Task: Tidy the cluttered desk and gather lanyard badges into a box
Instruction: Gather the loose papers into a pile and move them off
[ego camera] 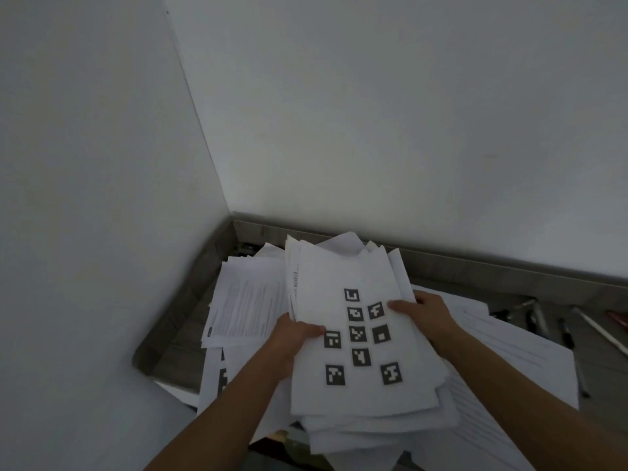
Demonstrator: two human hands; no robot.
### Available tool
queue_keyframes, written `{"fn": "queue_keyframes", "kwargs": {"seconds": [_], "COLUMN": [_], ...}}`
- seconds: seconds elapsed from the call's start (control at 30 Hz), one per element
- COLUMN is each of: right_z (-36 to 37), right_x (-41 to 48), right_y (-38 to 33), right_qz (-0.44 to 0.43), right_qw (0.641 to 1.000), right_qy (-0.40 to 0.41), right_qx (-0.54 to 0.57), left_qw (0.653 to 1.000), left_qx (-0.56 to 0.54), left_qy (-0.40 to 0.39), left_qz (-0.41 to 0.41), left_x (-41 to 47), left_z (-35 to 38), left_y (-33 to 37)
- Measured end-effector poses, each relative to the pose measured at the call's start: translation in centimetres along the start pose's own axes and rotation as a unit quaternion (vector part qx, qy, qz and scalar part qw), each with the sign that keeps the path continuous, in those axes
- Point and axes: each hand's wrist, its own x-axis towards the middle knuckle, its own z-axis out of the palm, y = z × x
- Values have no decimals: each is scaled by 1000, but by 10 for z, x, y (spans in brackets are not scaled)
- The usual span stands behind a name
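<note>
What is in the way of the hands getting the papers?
Nothing visible. The left hand and the right hand grip the stack of papers by its sides, with both thumbs on the top sheet.

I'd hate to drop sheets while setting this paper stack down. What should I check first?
1. Left hand grips the stack at its left edge: ok.
2. Right hand grips its right edge: ok.
3. Stack squared up: not ok, sheets fan out at both ends.
4. Desk free beneath: not ok, loose sheets cover it.
5. Pens apart from the stack: ok.
</note>
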Motion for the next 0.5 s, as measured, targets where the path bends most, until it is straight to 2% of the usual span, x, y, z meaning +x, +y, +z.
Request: {"fn": "queue_keyframes", "kwargs": {"seconds": [0.1, 0.2, 0.27, 0.37, 0.5], "right_z": [0, 1, 3, 5, 0], "right_x": [2, 2, -3, -6, -8], "right_y": [-3, 2, 3, 0, -17], "right_qz": [14, 44, 86, 103, 55], "right_qw": [999, 999, 994, 984, 977], "right_qy": [-24, -25, -69, -148, -205], "right_qx": [28, -2, 6, 3, -10], "left_qw": [998, 993, 989, 986, 980], "left_qx": [-49, -91, -111, -95, -33], "left_qy": [-40, -63, -85, -136, -187], "left_qz": [-16, -36, -37, 0, 64], "left_x": [-6, -13, -16, -22, -35], "left_z": [-19, -39, -45, -40, -11], "left_y": [10, 12, 13, 26, 60]}}
